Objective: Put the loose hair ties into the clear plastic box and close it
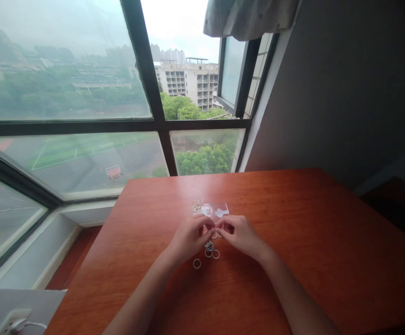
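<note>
Above the middle of the table, my left hand (192, 236) and my right hand (241, 236) meet with thumb and fingers pinched together. Whatever lies between the fingertips is too small to make out. Right below them show pale rings (215, 235), and I cannot tell whether these are held or lie on the table. Closer to me is a small group of pale rings (208, 253), some overlapping. A single ring (197, 264) lies apart, to the left. Just beyond my hands stands a clear plastic box (206, 209) with small gold-coloured pieces (197, 207) in its left part.
The reddish-brown wooden table (314, 242) reaches to the window (202, 124) at the back. A grey wall (338, 93) rises on the right. A plug with a white cable sits in a wall socket (16, 321) at the lower left. A curtain (249, 18) hangs at the top.
</note>
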The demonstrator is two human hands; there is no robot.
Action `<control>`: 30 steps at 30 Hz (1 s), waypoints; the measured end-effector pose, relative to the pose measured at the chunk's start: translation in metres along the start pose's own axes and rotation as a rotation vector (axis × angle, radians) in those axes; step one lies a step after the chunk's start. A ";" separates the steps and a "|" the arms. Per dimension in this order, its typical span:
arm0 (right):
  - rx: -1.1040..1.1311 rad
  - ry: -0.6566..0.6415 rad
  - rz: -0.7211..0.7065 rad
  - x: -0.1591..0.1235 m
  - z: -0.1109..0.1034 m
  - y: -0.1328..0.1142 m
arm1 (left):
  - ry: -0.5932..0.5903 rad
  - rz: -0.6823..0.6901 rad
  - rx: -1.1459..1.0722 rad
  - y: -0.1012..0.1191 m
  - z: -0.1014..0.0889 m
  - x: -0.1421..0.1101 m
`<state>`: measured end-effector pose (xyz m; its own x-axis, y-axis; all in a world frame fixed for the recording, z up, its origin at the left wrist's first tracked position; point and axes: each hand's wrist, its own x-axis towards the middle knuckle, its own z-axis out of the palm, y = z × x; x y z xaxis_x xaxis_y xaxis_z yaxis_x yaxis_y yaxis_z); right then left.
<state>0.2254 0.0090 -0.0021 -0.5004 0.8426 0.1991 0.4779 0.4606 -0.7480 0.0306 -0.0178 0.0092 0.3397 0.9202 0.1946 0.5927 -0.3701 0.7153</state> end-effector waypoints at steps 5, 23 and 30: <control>-0.002 0.012 0.003 0.000 0.001 0.000 | -0.005 0.005 -0.018 0.002 0.002 0.000; -0.025 0.038 0.058 0.000 0.003 0.002 | 0.205 -0.124 0.164 -0.023 -0.022 0.002; -0.035 0.020 0.054 -0.001 0.005 0.003 | 0.192 -0.188 0.221 -0.035 -0.024 0.002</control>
<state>0.2239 0.0085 -0.0078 -0.4589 0.8716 0.1723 0.5286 0.4237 -0.7355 -0.0068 -0.0001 0.0007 0.0791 0.9743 0.2110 0.7831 -0.1917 0.5917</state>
